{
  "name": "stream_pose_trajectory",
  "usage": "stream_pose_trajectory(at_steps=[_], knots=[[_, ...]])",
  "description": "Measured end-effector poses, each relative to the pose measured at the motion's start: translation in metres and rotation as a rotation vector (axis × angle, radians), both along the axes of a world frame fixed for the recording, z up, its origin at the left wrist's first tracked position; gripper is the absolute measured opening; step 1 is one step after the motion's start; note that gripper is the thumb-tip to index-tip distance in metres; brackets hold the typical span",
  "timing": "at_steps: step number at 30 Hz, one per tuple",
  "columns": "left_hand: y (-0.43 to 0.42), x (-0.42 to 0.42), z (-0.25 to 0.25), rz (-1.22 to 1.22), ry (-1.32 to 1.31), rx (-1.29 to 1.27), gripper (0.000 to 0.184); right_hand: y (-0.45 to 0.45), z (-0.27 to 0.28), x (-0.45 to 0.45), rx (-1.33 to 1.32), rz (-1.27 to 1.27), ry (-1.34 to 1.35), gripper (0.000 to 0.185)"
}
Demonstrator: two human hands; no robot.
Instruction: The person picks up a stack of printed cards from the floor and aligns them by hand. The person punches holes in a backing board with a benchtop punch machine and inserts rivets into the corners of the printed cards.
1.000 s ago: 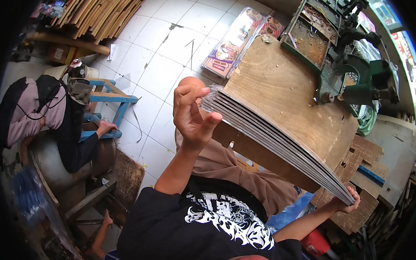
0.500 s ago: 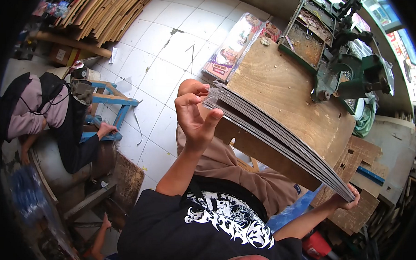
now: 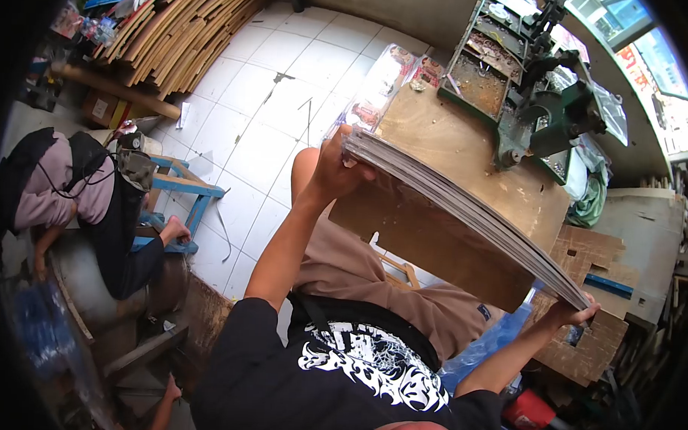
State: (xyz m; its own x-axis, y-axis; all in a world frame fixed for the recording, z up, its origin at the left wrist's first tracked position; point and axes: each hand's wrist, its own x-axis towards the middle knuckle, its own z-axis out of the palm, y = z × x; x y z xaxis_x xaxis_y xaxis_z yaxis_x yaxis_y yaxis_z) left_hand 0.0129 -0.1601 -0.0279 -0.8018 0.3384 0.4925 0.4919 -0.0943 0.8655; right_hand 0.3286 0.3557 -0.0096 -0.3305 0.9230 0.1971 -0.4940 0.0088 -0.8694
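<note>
left hand (image 3: 338, 169): grip closed round the left end of the stack of sheets, thumb bent over the side nearer the wearer.
right hand (image 3: 574, 310): grip clasping the far right end of the same stack.
stack of sheets (image 3: 466, 200): held between the two hands, seen edge-on and slightly bowed, slanting across the view of the bench; whether it touches the wood, i cannot tell.
bench (image 3: 468, 121): bare brown wood, showing on both sides of the stack, with crumbs on top.
machine (image 3: 563, 120): dark green metal, at the bench's far right, beside a dirty tray (image 3: 478, 76) with compartments.
printed packs (image 3: 379, 87): in clear plastic, just beyond the bench's far left edge.
green bag (image 3: 589, 195): crumpled, by the machine.
wooden strips (image 3: 176, 42): piled at the upper left, beside the white tiled floor (image 3: 245, 124).
co-worker (image 3: 65, 179): seated at the left, near a blue wooden frame (image 3: 182, 183).
</note>
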Motion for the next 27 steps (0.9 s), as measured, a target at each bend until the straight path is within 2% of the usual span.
stream_pose_trajectory(at_steps=[2,3,4,5,6,7,9,10,11,13,14,15,16,19,20,21,23,24,27], knots=[[0.006,-0.012,0.008,0.04,0.151,0.007,0.055,0.005,0.006,-0.005,0.018,0.018,-0.06,0.045],[0.008,-0.013,0.02,0.037,0.161,0.019,0.055,0.006,0.014,-0.01,-0.062,0.026,-0.181,0.05],[0.008,-0.012,0.04,0.084,0.085,-0.077,0.054,0.003,0.024,-0.017,-0.144,0.034,-0.305,0.058],[0.008,-0.011,0.056,0.13,0.006,-0.176,0.055,-0.001,0.034,-0.025,-0.23,0.04,-0.43,0.068],[0.006,-0.014,0.064,0.129,-0.066,-0.257,0.065,-0.046,0.069,-0.049,-0.308,-0.184,-0.662,0.077],[0.005,-0.015,0.066,0.149,-0.166,-0.3,0.073,-0.058,0.074,-0.054,-0.312,-0.193,-0.661,0.077],[-0.005,-0.021,0.065,0.175,-0.296,-0.505,0.079,-0.069,0.079,-0.058,-0.211,0.056,-0.875,0.077],[-0.009,-0.025,0.059,0.175,-0.29,-0.499,0.079,-0.041,0.058,-0.045,-0.154,0.245,-0.983,0.071],[-0.012,-0.031,0.049,0.187,-0.326,-0.592,0.08,-0.031,0.045,-0.046,-0.145,0.243,-0.98,0.071],[-0.016,-0.042,0.043,0.207,-0.36,-0.675,0.082,-0.019,0.022,-0.056,0.23,0.217,-1.277,0.066],[-0.017,-0.047,0.043,0.156,-0.397,-0.808,0.082,-0.016,0.008,-0.061,0.349,0.076,-1.262,0.065],[-0.019,-0.053,0.042,0.103,-0.434,-0.942,0.082,-0.015,0.005,-0.064,0.356,0.079,-1.26,0.065],[-0.019,-0.057,0.044,0.1,-0.34,-1.041,0.082,-0.014,0.003,-0.065,0.33,0.112,-1.253,0.065],[-0.025,-0.093,0.032,0.086,-0.37,-0.91,0.082,-0.013,-0.004,-0.063,0.316,0.147,-1.259,0.063],[-0.025,-0.107,0.031,0.085,-0.496,-0.721,0.076,-0.017,-0.002,-0.065,0.294,0.13,-1.267,0.062],[-0.026,-0.127,0.015,0.124,-0.513,-0.568,0.063,-0.02,-0.001,-0.067,0.272,0.112,-1.273,0.061],[-0.021,-0.169,-0.019,0.175,-0.564,-0.45,0.051,-0.012,-0.009,-0.065,0.272,0.104,-1.296,0.059],[-0.017,-0.186,-0.038,0.173,-0.571,-0.445,0.051,-0.009,-0.012,-0.065,0.253,0.115,-1.299,0.058],[0.001,-0.224,-0.12,0.272,-0.815,-0.238,0.036,-0.018,-0.005,-0.071,0.166,0.112,-1.308,0.054]])
